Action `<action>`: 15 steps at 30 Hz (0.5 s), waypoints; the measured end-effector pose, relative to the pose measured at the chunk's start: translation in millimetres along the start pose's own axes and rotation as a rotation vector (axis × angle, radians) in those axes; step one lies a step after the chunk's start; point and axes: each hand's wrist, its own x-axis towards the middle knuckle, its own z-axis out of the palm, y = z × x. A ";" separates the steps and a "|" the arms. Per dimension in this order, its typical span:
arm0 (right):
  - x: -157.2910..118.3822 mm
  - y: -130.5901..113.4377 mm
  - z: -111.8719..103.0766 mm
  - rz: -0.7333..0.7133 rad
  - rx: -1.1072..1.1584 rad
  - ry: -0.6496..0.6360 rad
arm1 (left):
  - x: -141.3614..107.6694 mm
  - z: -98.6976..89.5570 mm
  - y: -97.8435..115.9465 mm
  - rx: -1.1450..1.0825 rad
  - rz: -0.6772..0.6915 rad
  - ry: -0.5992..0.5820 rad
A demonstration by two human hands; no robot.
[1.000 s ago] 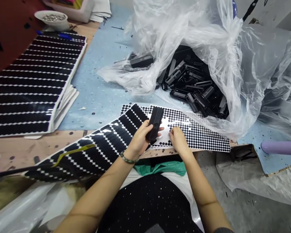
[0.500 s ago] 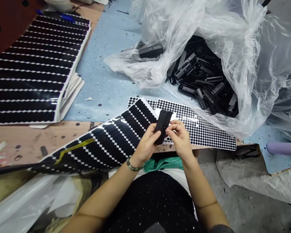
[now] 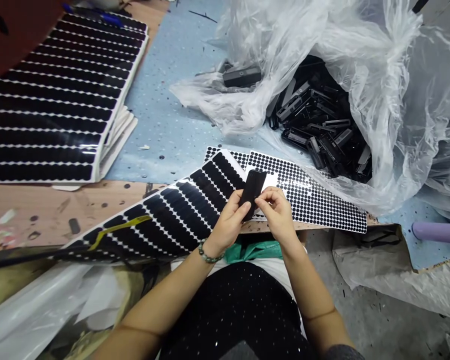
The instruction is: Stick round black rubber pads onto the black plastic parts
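Note:
A slim black rectangular piece (image 3: 254,185) with a fine-ribbed face is tilted upright over the table's front edge. My left hand (image 3: 229,216) is closed round its lower left side, with the thumb lying across the face. At the right edge of the piece, my right hand (image 3: 278,212) is closed in a pinch, thumb and forefinger together against it. Anything small between those fingertips is hidden. Below the hands lie a sheet of black scallop-edged strip stickers (image 3: 195,200) and, to the right, a sheet of small black dot stickers (image 3: 315,197).
An open clear plastic bag (image 3: 382,100) at the back right holds many black plastic parts (image 3: 328,130). A thick stack of black strip sheets (image 3: 60,100) lies on the left, with a blue pen (image 3: 108,19) on top. A purple tube (image 3: 438,233) juts in at right.
The view has shifted slightly, so the table things appear a little further right. Both hands keep their hold on the black piece, which has turned slightly so its ribbing shows less.

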 end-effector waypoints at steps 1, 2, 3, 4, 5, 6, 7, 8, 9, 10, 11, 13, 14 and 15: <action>0.9 2.2 0.3 0.008 -0.005 0.012 | -0.4 -1.8 -0.1 0.024 0.010 -0.006; 2.2 4.7 0.9 0.031 -0.014 0.027 | -0.6 -4.3 0.2 0.045 0.013 -0.015; 4.2 7.3 1.8 0.063 -0.028 0.043 | -0.5 -7.6 1.4 0.060 0.013 -0.024; 6.8 9.9 3.4 0.093 -0.055 0.063 | 0.1 -11.6 3.4 0.065 0.014 -0.025; 10.2 12.3 5.6 0.107 -0.102 0.082 | 1.2 -16.2 6.5 0.062 0.024 -0.013; 14.2 14.3 8.4 0.099 -0.170 0.094 | 2.7 -21.1 10.5 0.050 0.050 0.019; 18.8 16.1 11.5 0.071 -0.252 0.094 | 4.5 -26.1 15.3 0.035 0.086 0.064; 23.5 17.7 14.7 0.036 -0.337 0.078 | 6.7 -30.6 20.5 0.019 0.121 0.113; 28.2 19.2 17.5 0.016 -0.408 0.050 | 9.0 -34.3 25.6 0.007 0.145 0.153; 32.6 20.9 19.5 0.023 -0.454 0.016 | 11.6 -36.8 30.1 0.002 0.156 0.178; 36.2 23.0 20.2 0.059 -0.465 -0.016 | 14.5 -37.9 33.6 0.001 0.152 0.186; 40.9 28.1 17.0 0.172 -0.414 -0.045 | 22.0 -35.7 35.5 0.000 0.108 0.154; 41.9 31.1 13.3 0.219 -0.389 -0.041 | 26.9 -32.7 33.7 -0.006 0.073 0.130; 42.2 34.3 8.6 0.245 -0.387 -0.031 | 32.6 -29.0 30.1 -0.013 0.028 0.107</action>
